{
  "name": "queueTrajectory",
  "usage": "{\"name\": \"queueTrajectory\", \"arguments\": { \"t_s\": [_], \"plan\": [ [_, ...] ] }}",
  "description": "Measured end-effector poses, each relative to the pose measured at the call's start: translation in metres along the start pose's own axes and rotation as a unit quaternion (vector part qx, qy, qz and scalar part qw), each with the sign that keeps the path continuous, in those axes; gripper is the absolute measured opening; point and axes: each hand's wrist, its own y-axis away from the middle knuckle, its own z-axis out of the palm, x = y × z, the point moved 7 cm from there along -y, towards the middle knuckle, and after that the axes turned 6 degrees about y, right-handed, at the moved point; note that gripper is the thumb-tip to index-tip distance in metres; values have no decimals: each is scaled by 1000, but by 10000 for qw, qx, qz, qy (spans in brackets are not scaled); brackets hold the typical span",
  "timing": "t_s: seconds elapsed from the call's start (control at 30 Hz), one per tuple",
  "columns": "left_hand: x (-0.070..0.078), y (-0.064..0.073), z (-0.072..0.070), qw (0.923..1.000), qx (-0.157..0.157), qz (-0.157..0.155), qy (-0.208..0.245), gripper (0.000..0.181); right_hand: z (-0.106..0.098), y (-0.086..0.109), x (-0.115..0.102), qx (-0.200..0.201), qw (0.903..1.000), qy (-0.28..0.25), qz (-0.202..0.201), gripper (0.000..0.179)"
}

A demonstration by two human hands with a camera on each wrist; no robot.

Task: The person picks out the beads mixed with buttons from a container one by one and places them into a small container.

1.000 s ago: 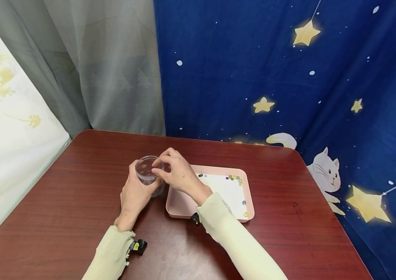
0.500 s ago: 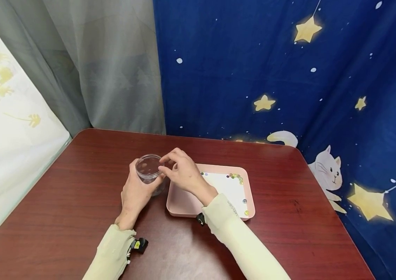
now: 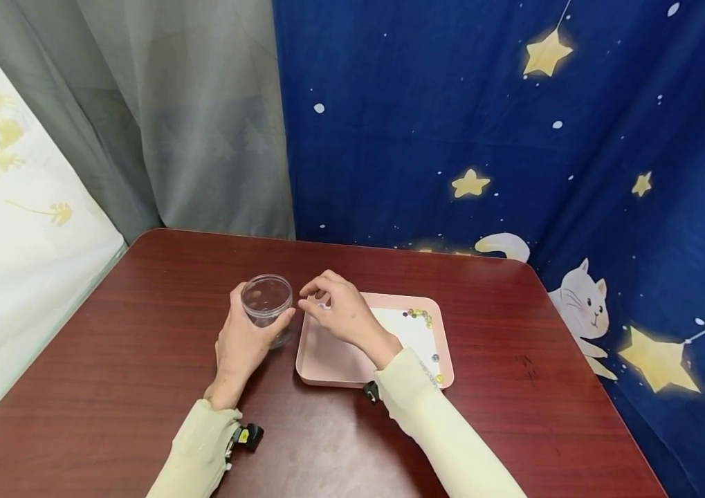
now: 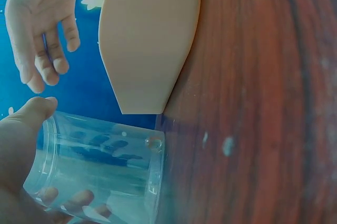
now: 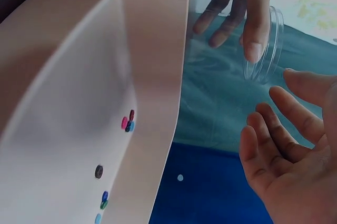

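The left grip (image 3: 243, 346) curls round the clear jar (image 3: 266, 299), upright on the worktop (image 3: 159, 325) beside the tray (image 3: 333, 373) of beads (image 3: 429, 320). The right grip (image 3: 344, 311), loosely parted and empty, hovers near the jar's rim.

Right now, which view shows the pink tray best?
Head: shows most of the pink tray from above; the right hand hides part. Left wrist: only outer wall, cropped. Right wrist: part of the inside, cropped.

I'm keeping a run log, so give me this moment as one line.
left hand grips clear jar | right hand beside jar mouth, nothing seen held | clear jar upright | pink tray has colored pieces near edges
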Motion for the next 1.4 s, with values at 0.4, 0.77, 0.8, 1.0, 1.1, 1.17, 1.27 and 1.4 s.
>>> {"name": "queueTrajectory", "arguments": {
  "t_s": [0.4,0.77,0.8,1.0,1.1,1.17,1.27,1.4],
  "plan": [
    [-2,-1,1,10000,-19,-58,-18,106,10,6,13,-329,9991,255,116,6],
    [-1,-1,0,10000,13,-70,-38,104,17,8,11,-661,9968,431,-131,5],
    [-1,-1,0,10000,15,-72,-35,104,17,8,11,-686,9966,437,-106,5],
    [-1,-1,0,10000,8,-79,-27,104,24,14,19,-988,9937,468,235,5],
    [-1,0,1,10000,6,-69,-24,105,30,19,23,-1219,9909,436,357,6],
    [-2,0,1,10000,4,-61,-20,105,34,22,25,-1377,9888,412,397,5],
    [-2,1,1,10000,15,-48,-1,105,39,26,27,-1574,9858,403,423,4],
    [-2,1,1,10000,50,-36,23,105,44,29,29,-1760,9825,366,492,5]
  ]
}}
